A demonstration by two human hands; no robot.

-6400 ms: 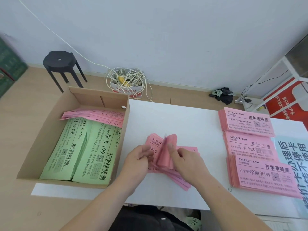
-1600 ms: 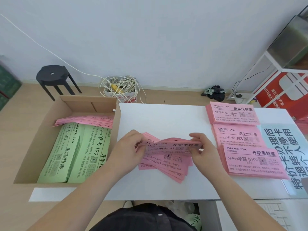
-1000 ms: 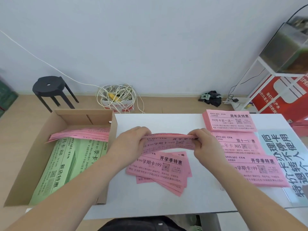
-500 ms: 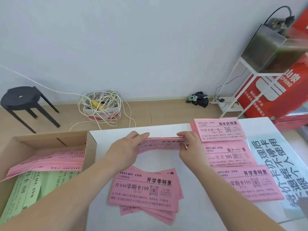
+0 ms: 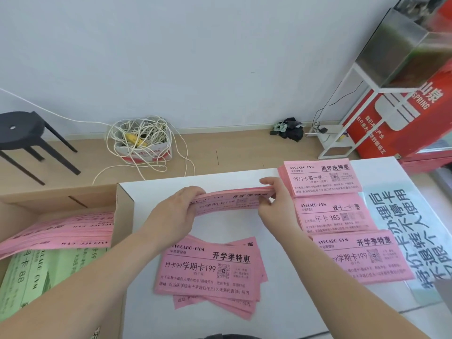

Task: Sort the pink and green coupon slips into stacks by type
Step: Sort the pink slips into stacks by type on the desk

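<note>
Pink paper fills the head view: your left grip (image 5: 173,216) and right grip (image 5: 276,206) each pinch one end of a bundle of pink slips (image 5: 232,200), fingers curled over its top edge, holding it above the white bench (image 5: 227,226). Nearer you than both grips, a loose pile (image 5: 210,272) of pink slips lies fanned. Right of the right grip sit three pink stacks: the far stack (image 5: 322,177), the middle stack (image 5: 335,216), the near stack (image 5: 362,258). Left of the left grip, a cardboard box (image 5: 124,209) holds green slips (image 5: 36,277) under boxed pink slips (image 5: 61,231).
</note>
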